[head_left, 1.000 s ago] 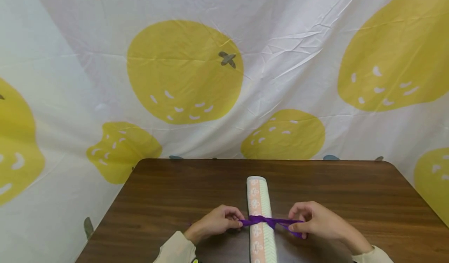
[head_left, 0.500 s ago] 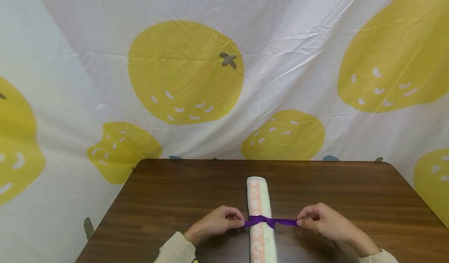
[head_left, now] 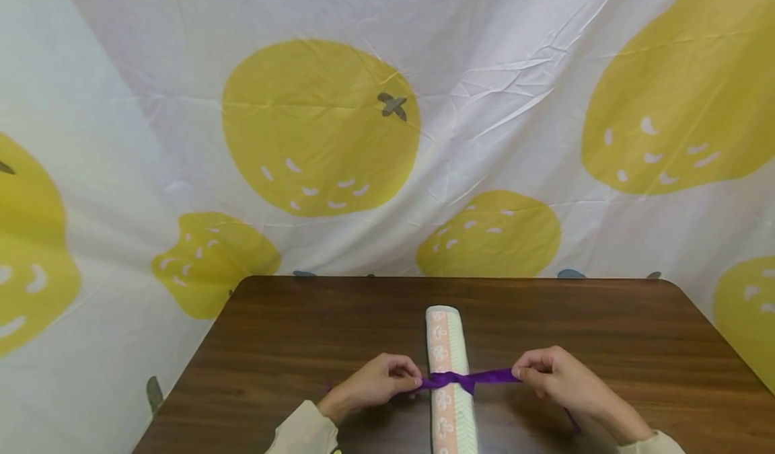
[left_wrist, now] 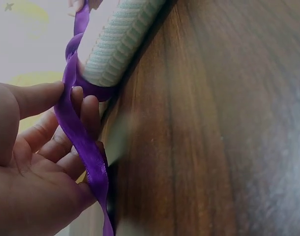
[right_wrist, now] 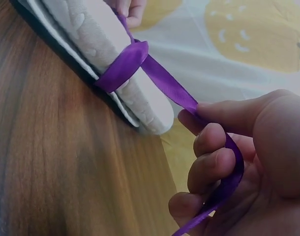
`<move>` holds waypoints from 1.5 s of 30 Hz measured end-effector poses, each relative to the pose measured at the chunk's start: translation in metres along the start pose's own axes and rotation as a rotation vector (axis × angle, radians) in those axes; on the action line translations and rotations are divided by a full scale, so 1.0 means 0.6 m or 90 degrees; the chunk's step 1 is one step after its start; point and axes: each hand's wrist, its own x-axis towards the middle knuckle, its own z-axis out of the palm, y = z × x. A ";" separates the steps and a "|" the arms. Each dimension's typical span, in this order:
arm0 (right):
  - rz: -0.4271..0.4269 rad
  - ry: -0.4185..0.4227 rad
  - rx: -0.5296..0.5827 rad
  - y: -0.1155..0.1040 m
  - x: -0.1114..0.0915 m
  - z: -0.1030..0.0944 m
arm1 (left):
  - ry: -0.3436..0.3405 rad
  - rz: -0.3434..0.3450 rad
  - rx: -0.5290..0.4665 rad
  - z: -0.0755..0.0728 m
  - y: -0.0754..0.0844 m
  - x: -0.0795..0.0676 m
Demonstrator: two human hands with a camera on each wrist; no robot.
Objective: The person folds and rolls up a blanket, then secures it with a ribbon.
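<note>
A rolled patterned cloth, peach and pale green, lies lengthwise on the table. Around its middle runs a purple ribbon, crossed over itself on top. My left hand pinches one end between thumb and fingers, just left of the roll; in the left wrist view the ribbon's tail trails across that palm. On the other side my right hand pinches the other end, drawn out straight from the roll. The right wrist view shows this ribbon taut, its tail passing behind the curled fingers.
The brown wooden table extends around the roll to its rounded far corners. Behind it hangs a white curtain printed with yellow fruit. A small yellow-green object shows beside the left sleeve at the bottom edge.
My right hand has let the ribbon's loose loop out, moved right and re-gripped it, so that end now stretches straight and slightly upward. The left hand has barely moved.
</note>
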 end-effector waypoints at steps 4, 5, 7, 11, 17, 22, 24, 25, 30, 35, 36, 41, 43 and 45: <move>0.012 0.012 -0.001 -0.006 0.002 0.000 | 0.004 0.006 -0.007 -0.004 0.004 -0.002; 0.013 0.013 0.000 -0.007 0.002 0.000 | 0.005 0.008 -0.008 -0.005 0.006 -0.002; 0.014 0.015 0.001 -0.007 0.003 -0.001 | 0.006 0.012 -0.013 -0.006 0.008 -0.004; 0.013 0.018 0.002 -0.004 0.004 -0.002 | 0.005 0.020 -0.019 -0.010 0.010 -0.006; 0.026 0.023 0.022 0.001 0.004 -0.003 | 0.011 0.024 -0.023 -0.017 0.011 -0.007; 0.028 0.028 0.024 0.004 0.005 -0.004 | 0.027 0.021 -0.030 -0.021 0.007 -0.006; 0.031 0.027 0.016 0.005 0.005 -0.004 | 0.033 0.019 -0.029 -0.022 0.005 -0.006; 0.031 0.027 0.012 0.005 0.004 -0.004 | 0.035 0.017 -0.030 -0.023 0.004 -0.006; 0.036 0.031 0.018 0.011 0.004 -0.004 | 0.040 0.015 -0.030 -0.026 0.000 -0.009; 0.039 0.035 0.020 0.021 0.004 -0.003 | 0.033 0.012 -0.039 -0.029 -0.004 -0.012; 0.038 0.035 0.016 0.024 0.005 -0.002 | 0.031 0.012 -0.043 -0.030 -0.005 -0.013; 0.022 0.032 -0.005 0.041 0.006 0.000 | 0.022 0.007 -0.052 -0.030 -0.012 -0.013; 0.019 0.027 -0.013 0.051 0.006 0.001 | 0.018 0.005 -0.048 -0.031 -0.013 -0.013; 0.009 0.018 -0.021 0.061 0.006 0.003 | 0.013 0.004 -0.042 -0.032 -0.014 -0.013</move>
